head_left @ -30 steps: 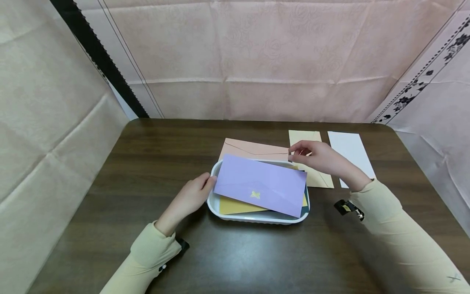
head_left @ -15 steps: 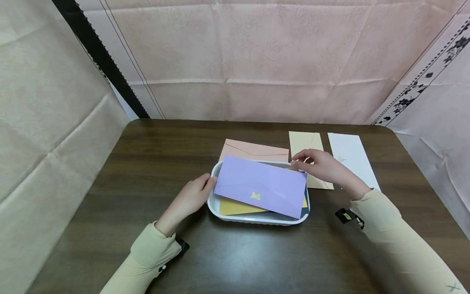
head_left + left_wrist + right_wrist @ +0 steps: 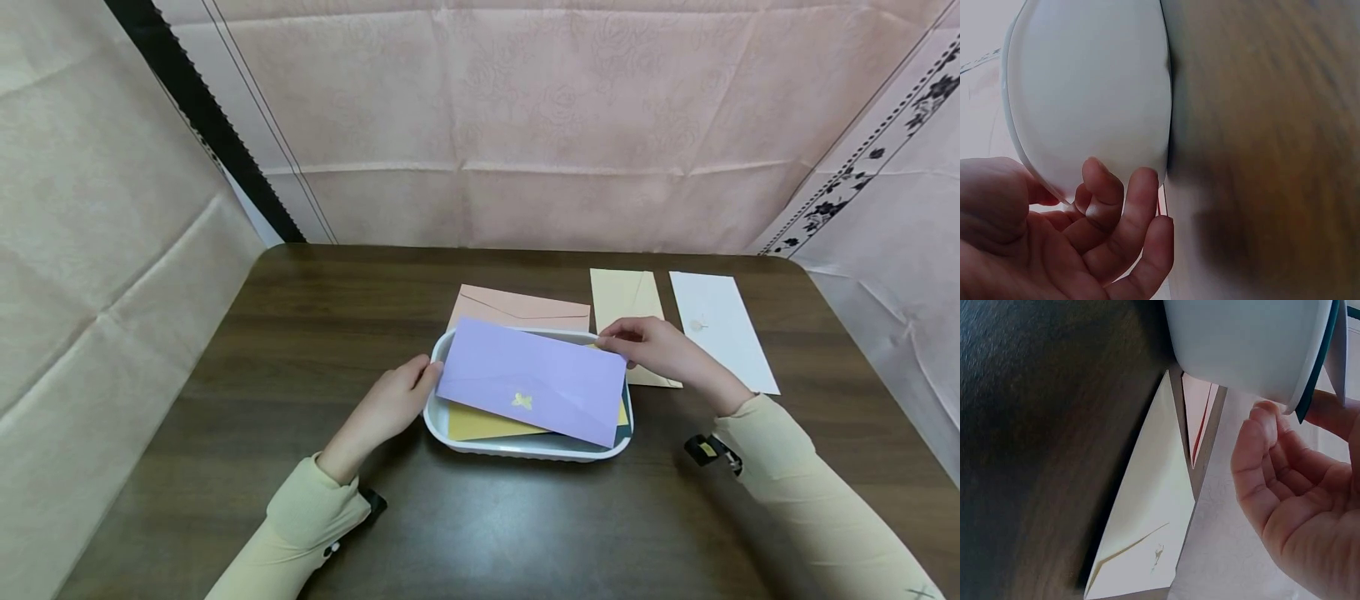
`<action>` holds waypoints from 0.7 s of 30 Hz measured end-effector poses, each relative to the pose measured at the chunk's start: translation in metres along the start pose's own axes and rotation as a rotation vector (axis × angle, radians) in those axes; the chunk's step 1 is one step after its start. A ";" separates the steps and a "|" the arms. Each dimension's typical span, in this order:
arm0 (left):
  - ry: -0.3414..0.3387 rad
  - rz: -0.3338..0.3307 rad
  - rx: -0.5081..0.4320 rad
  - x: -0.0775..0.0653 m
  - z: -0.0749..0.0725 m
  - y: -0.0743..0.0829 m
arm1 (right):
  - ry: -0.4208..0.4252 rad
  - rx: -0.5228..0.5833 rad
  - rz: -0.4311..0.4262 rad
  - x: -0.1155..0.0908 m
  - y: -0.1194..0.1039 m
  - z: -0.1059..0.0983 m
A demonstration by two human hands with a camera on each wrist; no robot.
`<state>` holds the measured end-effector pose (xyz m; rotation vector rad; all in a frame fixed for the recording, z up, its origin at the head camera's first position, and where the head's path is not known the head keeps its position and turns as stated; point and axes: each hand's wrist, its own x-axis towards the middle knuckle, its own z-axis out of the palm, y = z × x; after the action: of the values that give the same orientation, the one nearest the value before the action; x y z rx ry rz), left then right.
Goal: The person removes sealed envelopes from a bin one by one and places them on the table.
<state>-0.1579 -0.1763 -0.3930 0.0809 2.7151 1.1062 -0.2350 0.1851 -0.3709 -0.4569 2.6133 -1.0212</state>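
Note:
A white plastic tray holds stacked envelopes. On top lies a lilac envelope with a small gold mark, slanting over a yellow envelope and a dark green one. My left hand grips the tray's left rim, thumb on top; in the left wrist view its other fingers curl below the tray's outer wall. At the far right corner my right hand pinches the rim: in the right wrist view the fingers bend against the outside, with the thumb by the green envelope's corner.
Behind the tray lies a pink envelope, partly hidden by it. A cream envelope is partly under my right hand, and a white envelope lies further right. Pale cloth hangs behind the brown table.
My right hand has come down and slightly nearer, from above the cream envelope to the tray's far right corner. My left hand and the tray have stayed in place.

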 end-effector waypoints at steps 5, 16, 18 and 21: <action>-0.001 0.004 -0.006 -0.001 0.000 0.001 | -0.030 0.057 -0.015 0.000 0.001 0.000; 0.004 0.017 0.002 -0.004 -0.002 -0.001 | -0.047 0.106 -0.026 -0.001 0.000 0.002; 0.006 0.015 0.005 -0.005 -0.003 -0.003 | -0.049 0.101 -0.028 0.000 -0.001 0.004; 0.014 0.016 0.017 -0.008 -0.006 -0.008 | -0.051 0.091 -0.030 0.003 -0.003 0.007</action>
<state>-0.1512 -0.1873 -0.3927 0.0980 2.7407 1.0926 -0.2347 0.1771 -0.3740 -0.4952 2.5100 -1.1180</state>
